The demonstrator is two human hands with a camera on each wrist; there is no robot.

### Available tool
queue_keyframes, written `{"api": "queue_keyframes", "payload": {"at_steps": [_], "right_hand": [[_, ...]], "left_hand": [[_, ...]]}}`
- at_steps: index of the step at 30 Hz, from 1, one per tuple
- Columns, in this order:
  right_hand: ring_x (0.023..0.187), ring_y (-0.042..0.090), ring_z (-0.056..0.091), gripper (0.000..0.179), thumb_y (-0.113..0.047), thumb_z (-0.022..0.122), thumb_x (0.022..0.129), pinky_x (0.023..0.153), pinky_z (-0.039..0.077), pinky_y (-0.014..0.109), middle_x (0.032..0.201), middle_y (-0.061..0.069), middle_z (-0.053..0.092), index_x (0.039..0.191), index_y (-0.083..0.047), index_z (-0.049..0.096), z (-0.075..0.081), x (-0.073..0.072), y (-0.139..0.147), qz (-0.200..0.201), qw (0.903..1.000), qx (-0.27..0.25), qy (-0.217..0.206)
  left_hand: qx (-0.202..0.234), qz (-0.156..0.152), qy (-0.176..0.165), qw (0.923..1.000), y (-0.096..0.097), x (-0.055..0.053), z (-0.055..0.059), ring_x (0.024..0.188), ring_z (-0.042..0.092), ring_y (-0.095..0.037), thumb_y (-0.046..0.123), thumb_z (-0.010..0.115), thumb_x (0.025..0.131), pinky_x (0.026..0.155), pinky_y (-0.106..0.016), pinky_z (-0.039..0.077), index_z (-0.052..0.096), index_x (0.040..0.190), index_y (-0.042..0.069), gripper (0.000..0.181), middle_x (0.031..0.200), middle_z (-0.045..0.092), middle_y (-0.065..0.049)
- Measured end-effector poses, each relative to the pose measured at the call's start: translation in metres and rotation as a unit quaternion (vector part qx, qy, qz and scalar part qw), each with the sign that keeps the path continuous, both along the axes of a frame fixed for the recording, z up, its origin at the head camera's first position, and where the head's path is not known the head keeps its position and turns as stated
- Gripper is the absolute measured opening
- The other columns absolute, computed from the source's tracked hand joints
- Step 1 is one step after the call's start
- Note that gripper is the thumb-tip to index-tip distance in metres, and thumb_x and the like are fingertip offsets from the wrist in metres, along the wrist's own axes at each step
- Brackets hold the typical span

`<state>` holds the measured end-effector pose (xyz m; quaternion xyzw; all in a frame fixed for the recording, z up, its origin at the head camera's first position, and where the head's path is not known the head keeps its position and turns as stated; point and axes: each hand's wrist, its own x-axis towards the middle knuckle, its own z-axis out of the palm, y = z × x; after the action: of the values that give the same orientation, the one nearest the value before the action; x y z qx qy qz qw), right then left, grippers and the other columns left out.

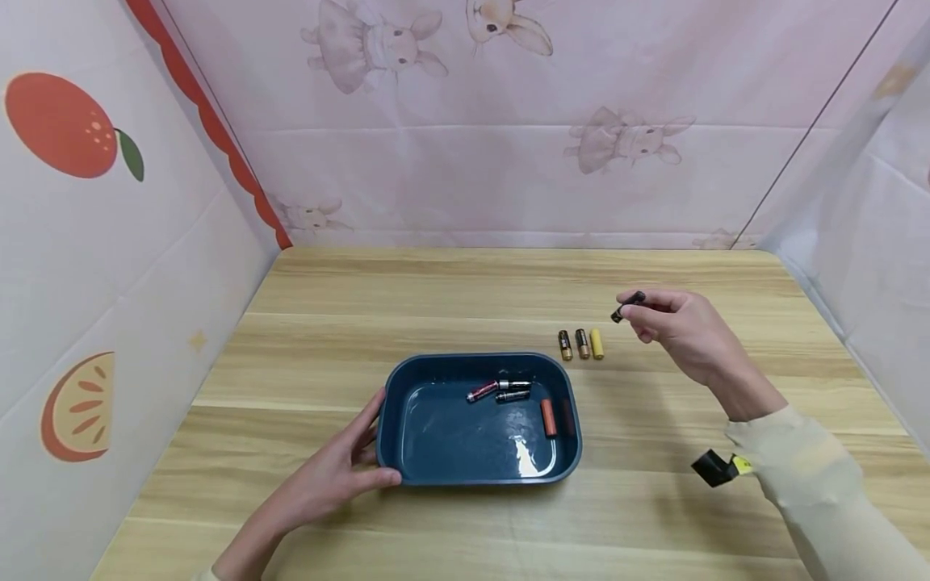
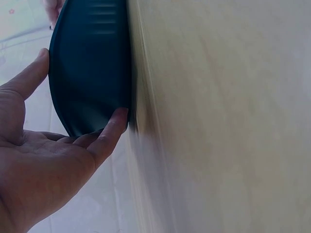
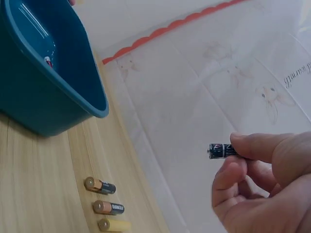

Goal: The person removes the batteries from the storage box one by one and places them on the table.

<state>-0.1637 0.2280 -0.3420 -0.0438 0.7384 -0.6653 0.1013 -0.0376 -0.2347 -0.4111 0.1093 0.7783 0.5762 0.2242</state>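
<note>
1. Right hand [image 1: 672, 327], right of the frame, has thumb and fingers clamped on a black battery [image 1: 628, 307], held above the table [image 1: 305, 323].
2. Left hand [image 1: 327, 474], lower left, has thumb and fingers apart, touching the blue container [image 1: 450, 440] at lower centre.
3. Four batteries [image 1: 548, 418] lie inside it.
4. Three upright-pointing batteries [image 1: 583, 344] lie side by side, right of centre.

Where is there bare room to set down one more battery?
The table is bare between the blue tray and the pink backdrop, left of the three-battery row. The tray's left end is free inside. Crowded: the tray's right side, with four batteries, and beyond its rear right corner, by the row and right grip.
</note>
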Motion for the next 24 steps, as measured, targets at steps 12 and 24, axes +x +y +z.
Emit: {"api": "queue_keyframes", "payload": {"at_steps": [12,24], "right_hand": [[0.088,0.012,0.072,0.015,-0.005,0.069,0.100,0.083,0.061,0.026,0.105,0.001,0.071,0.113,-0.010,0.074,-0.010,-0.006,0.014,-0.005,0.9988,-0.048,0.013],[0.075,0.008,0.067,0.039,-0.018,0.070,0.101,0.075,0.061,0.025,0.088,-0.006,0.072,0.120,0.015,0.060,-0.038,-0.020,0.020,-0.032,0.9930,0.110,-0.027]], "left_hand": [[0.001,-0.001,-0.004,1.0000,0.000,0.000,0.000,0.136,0.050,-0.046,0.017,0.079,0.094,0.101,-0.032,0.054,0.002,0.168,0.017,0.107,0.168,0.012,-0.028],[0.012,-0.004,-0.005,0.9999,-0.001,0.000,0.000,0.134,0.052,-0.047,0.015,0.079,0.094,0.100,-0.032,0.054,0.001,0.167,0.012,0.107,0.168,0.012,-0.029]]}}
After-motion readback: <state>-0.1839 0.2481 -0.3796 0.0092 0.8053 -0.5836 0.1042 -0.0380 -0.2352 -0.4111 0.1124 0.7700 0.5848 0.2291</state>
